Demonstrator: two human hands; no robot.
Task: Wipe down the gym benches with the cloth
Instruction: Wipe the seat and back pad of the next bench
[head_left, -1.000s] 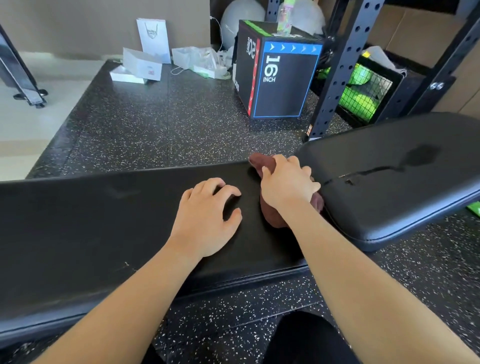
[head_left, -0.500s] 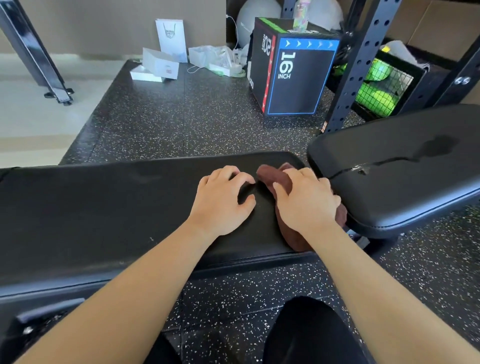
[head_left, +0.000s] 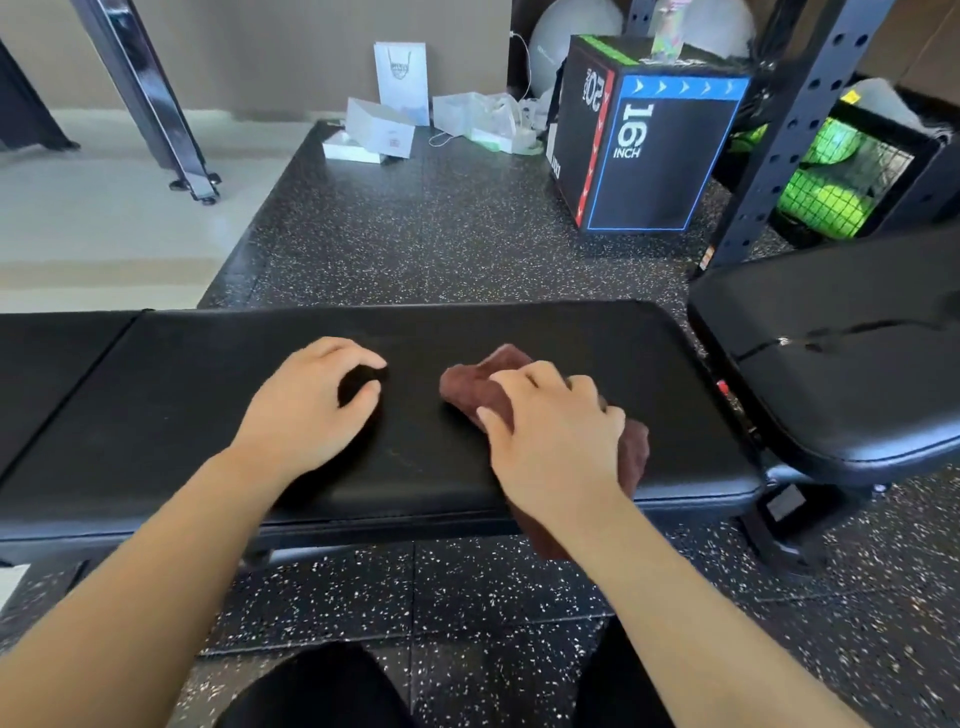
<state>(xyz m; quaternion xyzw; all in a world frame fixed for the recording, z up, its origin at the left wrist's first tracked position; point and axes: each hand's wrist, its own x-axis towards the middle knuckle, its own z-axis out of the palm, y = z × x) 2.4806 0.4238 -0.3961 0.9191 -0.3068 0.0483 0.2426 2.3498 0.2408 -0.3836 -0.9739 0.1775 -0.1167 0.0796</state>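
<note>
A long black padded gym bench (head_left: 519, 322) runs across the view in front of me. A dark red-brown cloth (head_left: 467, 387) lies bunched on its right half, one end hanging over the near edge. My right hand (head_left: 556, 436) lies on top of the cloth with the fingers bent over it, pressing it onto the pad. My left hand (head_left: 311, 405) rests on the bare pad to the left of the cloth, fingers curled, fingertips and thumb touching the vinyl, holding nothing. A second, tilted black bench pad (head_left: 841, 364) sits at the right.
A black 16-inch plyo box (head_left: 649, 150) stands on the speckled rubber floor behind the bench. A perforated black rack post (head_left: 779, 135) rises at the right, with a wire crate of green balls (head_left: 841, 176) behind it. White boxes and bags (head_left: 395, 124) lie by the far wall.
My right hand has dragged the cloth leftward and toward me, away from the gap between the two pads. My left hand has slid left along the pad, so the hands are further apart.
</note>
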